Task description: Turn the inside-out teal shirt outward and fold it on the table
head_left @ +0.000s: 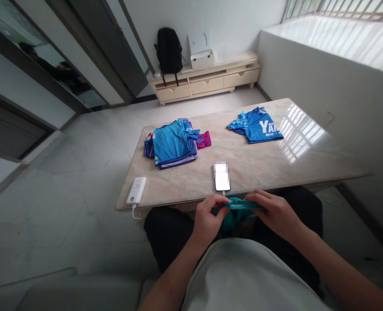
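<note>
Down at the near edge of the glossy beige marble-look desk (pixel 185 181), just off its surface and above the lap: a crumpled teal fabric garment (pixel 239 207), bunched small, pinched from both ends. Left hand (pixel 207 218) curled shut on the garment's left end, thumb and fingers closed over the cloth. Right hand (pixel 277 211) likewise clamped on the right end, fingers laid along the top fold. Hands close together, cloth stretched short between them, lower part drooping toward the black trousers.

Just beyond, lying flat near the near edge: a dark-framed smartphone with a lit white screen (pixel 222 177), cable running off toward the hands. Over at the near left corner: a white rectangular power bank (pixel 137 190), its white cord hanging over the edge.

Further back, toward the far left of the desk: a stack of folded blue, purple and pink shirts (pixel 175 142), bright blue one on top. Toward the far right edge, well apart from that stack: a single folded blue jersey with white lettering (pixel 257 125).

Past the desk, against the far wall: a low cream drawer cabinet (pixel 207 82), carrying a black backpack (pixel 168 49) and an open white box (pixel 201 52).
</note>
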`<action>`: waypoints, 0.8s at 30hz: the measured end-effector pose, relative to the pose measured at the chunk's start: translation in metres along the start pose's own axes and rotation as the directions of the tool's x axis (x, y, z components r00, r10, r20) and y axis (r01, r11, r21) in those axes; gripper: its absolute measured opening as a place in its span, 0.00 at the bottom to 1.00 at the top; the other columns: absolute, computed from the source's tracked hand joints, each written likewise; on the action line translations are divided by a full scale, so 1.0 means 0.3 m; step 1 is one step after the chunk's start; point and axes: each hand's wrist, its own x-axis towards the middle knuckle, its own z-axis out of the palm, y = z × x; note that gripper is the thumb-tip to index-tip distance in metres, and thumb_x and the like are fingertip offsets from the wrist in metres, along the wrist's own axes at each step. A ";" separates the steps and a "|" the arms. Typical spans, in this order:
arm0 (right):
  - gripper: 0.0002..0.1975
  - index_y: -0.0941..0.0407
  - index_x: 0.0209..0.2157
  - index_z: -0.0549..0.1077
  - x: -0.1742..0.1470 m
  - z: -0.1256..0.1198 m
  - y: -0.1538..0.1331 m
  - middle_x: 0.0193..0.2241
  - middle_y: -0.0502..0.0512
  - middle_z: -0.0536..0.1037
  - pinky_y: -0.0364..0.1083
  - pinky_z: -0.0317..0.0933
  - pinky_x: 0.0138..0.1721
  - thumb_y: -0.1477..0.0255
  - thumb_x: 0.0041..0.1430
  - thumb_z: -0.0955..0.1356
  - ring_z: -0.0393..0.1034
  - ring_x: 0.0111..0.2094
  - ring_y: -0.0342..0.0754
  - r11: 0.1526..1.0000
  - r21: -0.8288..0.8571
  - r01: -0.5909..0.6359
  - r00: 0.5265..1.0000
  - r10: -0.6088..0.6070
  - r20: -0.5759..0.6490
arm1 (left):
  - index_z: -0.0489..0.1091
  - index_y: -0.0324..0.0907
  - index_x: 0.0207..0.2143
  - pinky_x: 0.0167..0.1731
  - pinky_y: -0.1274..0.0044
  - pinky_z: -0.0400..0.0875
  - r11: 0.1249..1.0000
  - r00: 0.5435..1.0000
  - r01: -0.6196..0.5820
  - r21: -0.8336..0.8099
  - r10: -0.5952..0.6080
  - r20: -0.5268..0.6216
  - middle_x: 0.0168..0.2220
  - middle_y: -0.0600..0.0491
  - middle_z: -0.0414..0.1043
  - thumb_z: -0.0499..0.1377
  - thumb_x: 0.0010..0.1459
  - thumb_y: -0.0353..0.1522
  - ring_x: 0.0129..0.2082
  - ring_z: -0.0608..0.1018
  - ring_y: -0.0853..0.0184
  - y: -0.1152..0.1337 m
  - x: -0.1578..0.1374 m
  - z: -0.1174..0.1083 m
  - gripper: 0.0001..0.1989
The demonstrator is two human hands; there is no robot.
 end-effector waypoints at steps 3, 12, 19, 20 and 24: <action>0.06 0.52 0.46 0.75 -0.001 -0.004 -0.010 0.41 0.56 0.80 0.45 0.68 0.43 0.68 0.72 0.66 0.77 0.41 0.48 1.000 0.020 -0.018 1.000 0.018 0.013 | 0.79 0.41 0.39 0.45 0.75 0.75 0.984 0.993 0.121 -0.134 -0.119 0.017 0.37 0.50 0.82 0.68 0.61 0.34 0.40 0.82 0.64 -0.009 -0.003 0.018 0.06; 0.10 0.54 0.47 0.73 -0.004 0.027 -0.042 0.39 0.54 0.80 0.45 0.69 0.41 0.65 0.67 0.70 0.75 0.38 0.48 0.979 0.108 -0.171 0.985 0.166 0.053 | 0.76 0.41 0.40 0.38 0.77 0.75 0.977 0.994 0.087 -0.194 -0.097 -0.046 0.36 0.51 0.80 0.66 0.64 0.38 0.36 0.81 0.66 -0.006 -0.029 0.075 0.10; 0.05 0.54 0.42 0.77 -0.006 0.053 -0.045 0.36 0.53 0.78 0.44 0.66 0.39 0.69 0.67 0.69 0.73 0.37 0.47 0.964 0.235 -0.124 0.991 0.109 0.078 | 0.77 0.45 0.43 0.45 0.75 0.78 0.919 0.924 -0.383 0.096 0.383 0.017 0.39 0.50 0.82 0.59 0.70 0.29 0.41 0.83 0.65 -0.024 -0.036 0.066 0.07; 0.05 0.54 0.43 0.76 -0.007 0.052 -0.045 0.36 0.53 0.78 0.44 0.66 0.40 0.70 0.67 0.69 0.73 0.38 0.47 0.964 0.237 -0.122 0.991 0.105 0.083 | 0.77 0.45 0.44 0.45 0.75 0.78 0.913 0.920 -0.391 0.114 0.392 0.014 0.39 0.50 0.82 0.58 0.70 0.29 0.40 0.83 0.65 -0.034 -0.037 0.063 0.07; 0.07 0.54 0.45 0.74 -0.012 0.044 -0.044 0.38 0.53 0.78 0.44 0.66 0.40 0.74 0.65 0.67 0.73 0.38 0.47 0.970 0.203 -0.134 0.988 0.116 0.098 | 0.77 0.45 0.48 0.48 0.76 0.78 0.924 0.933 -0.358 0.137 0.361 0.005 0.42 0.50 0.82 0.57 0.71 0.27 0.43 0.83 0.66 -0.066 -0.046 0.052 0.10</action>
